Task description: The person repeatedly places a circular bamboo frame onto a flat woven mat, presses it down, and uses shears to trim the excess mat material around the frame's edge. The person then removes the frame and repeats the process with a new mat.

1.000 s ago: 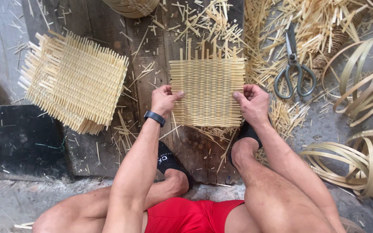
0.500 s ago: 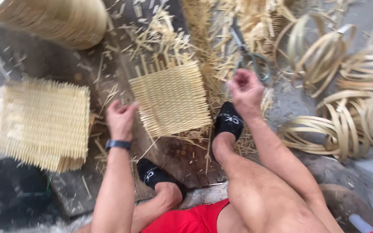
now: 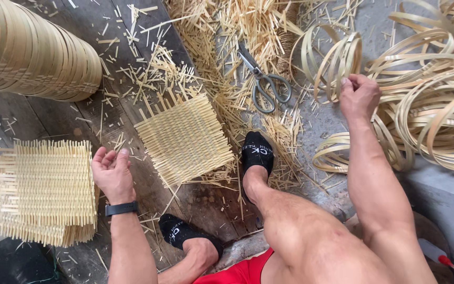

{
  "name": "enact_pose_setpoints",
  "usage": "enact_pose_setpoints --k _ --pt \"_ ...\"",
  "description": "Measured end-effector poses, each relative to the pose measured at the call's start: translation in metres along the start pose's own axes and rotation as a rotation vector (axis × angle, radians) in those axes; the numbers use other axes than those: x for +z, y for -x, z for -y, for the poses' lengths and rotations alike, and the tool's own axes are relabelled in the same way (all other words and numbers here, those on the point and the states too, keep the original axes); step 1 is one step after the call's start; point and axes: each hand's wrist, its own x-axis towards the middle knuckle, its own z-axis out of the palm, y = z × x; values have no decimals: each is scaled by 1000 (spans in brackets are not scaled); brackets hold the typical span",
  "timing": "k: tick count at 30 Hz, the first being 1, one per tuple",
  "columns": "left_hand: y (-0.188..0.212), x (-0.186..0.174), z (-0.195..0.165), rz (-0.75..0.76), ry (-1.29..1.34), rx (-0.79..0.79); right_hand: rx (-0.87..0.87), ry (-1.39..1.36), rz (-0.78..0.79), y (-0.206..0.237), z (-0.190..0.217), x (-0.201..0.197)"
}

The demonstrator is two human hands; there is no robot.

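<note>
The woven mat (image 3: 184, 138) lies between the hands, the left hand (image 3: 112, 173) open and empty beside it, the right hand (image 3: 360, 96) closed on a bamboo hoop (image 3: 332, 60).

1. The left hand (image 3: 112, 173) hovers open, palm up, between a stack of woven mats (image 3: 38, 192) and a single woven mat (image 3: 185, 139) on the wooden floor (image 3: 106, 113).
2. The right hand (image 3: 360, 97) closes on a bamboo strip hoop (image 3: 332, 58).
3. Scissors (image 3: 264, 81) lie among bamboo scraps (image 3: 222, 31).
4. Stacked baskets (image 3: 32, 52) sit top left.
</note>
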Motion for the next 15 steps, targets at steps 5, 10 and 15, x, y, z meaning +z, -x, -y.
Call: enact_pose_setpoints --k 5,10,15 --pt "40 43 -57 42 -237 343 31 -422 199 24 81 -88" --pt "109 129 -108 703 244 -96 -68 -1438 841 57 166 -139" --pt "122 141 -139 704 1238 -385 -63 -1199 1132 84 241 -130"
